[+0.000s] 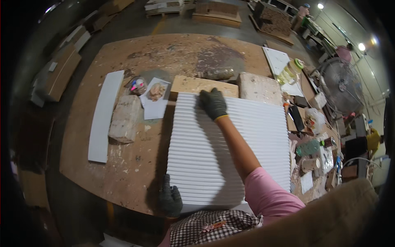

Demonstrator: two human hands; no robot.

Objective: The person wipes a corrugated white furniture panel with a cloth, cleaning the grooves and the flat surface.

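A large white ribbed panel [205, 152] lies before me, its ridges running from side to side. My right hand [214, 105], in a dark grey glove with a yellow cuff, reaches across it, fingers bent over the far edge. Beside the near left corner, my left hand [170, 199] wears a matching glove and holds the panel's edge, one finger stretched along the side. A pale wooden block [201, 85] sits against the far edge, next to a larger whitish block [260, 87]. What supports the panel from below is hidden.
The worn brown table [164, 49] carries a white strip [106, 117], another whitish block [124, 118] and a white sheet [155, 99] with a tan lump. Bottles, bags and tools clutter the right side, near a large fan [341, 84]. Another person [302, 14] stands far off.
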